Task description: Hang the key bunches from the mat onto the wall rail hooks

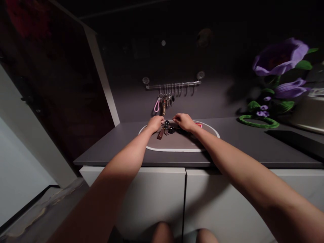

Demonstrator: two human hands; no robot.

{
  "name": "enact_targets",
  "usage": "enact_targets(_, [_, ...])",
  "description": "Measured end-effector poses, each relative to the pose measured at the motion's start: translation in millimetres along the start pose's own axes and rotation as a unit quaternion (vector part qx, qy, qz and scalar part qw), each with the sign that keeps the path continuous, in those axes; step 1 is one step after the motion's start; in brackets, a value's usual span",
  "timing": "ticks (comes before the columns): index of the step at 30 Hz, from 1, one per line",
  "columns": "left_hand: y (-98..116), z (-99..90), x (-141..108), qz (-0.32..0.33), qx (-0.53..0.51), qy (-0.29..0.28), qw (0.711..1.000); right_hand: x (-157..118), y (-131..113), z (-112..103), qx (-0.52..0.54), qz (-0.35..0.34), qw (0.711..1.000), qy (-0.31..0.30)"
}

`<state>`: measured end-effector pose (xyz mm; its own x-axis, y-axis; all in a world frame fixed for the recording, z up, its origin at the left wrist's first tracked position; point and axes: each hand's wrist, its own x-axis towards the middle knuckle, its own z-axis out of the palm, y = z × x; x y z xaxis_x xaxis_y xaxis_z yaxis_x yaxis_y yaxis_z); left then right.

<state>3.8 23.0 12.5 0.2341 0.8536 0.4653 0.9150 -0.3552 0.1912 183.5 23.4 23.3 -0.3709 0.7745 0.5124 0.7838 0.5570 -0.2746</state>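
Note:
My left hand [155,123] is at the left part of a brown oval mat [174,143] with a white rim, its fingers closed at the edge of a bunch of keys [166,125]. A brown rectangular fob [160,134] hangs from or lies beside that bunch. My right hand [183,121] is to the right of the keys, a small gap away, with its fingertips pressed together; whether something small is between them is hidden. Dark glasses or a similar black item [172,130] lie between the hands. A red item [198,125] shows behind my right wrist.
On the wall above is a clear hook rail [174,84] with several keys [169,98] and a pink loop [157,105]. Purple flowers [280,60] with a green ring base [258,125] stand right on the grey counter [235,145]. White cabinet doors [157,192] are below.

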Motion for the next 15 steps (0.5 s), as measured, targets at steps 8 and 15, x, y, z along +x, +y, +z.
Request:
enact_targets(8, [5.9,-3.0,1.1,-0.025,-0.115,0.064,0.991,-0.1,-1.4,-1.0,0.013,-0.002,1.000,0.003])
enact_targets(15, [8.1,0.3,4.1,-0.026,-0.243,0.096,0.965,0.6,-0.8,-0.1,0.056,-0.015,0.998,0.037])
